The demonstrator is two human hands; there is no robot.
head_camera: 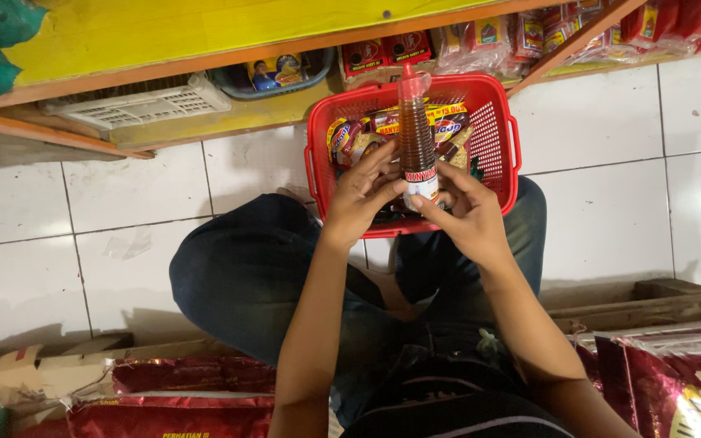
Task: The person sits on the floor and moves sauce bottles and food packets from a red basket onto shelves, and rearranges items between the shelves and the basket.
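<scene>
Bottle of brown liquid (pixel 417 138) with a red cap and a white-and-red label, held upright above a red plastic basket (pixel 496 122). Left hand (pixel 363 195) and right hand (pixel 464 212): fingers of both closed on the bottle's lower end, at the label, the left from one side and the right from the other. Just beyond the fingers, inside the basket, lie packaged snacks (pixel 350 134). The basket rests between the person's knees in blue jeans (pixel 245 268), on a white tiled floor (pixel 610 211). Farther out, a yellow shelf (pixel 204 32) carries a white crate (pixel 144 104) and red packets (pixel 488 36).
</scene>
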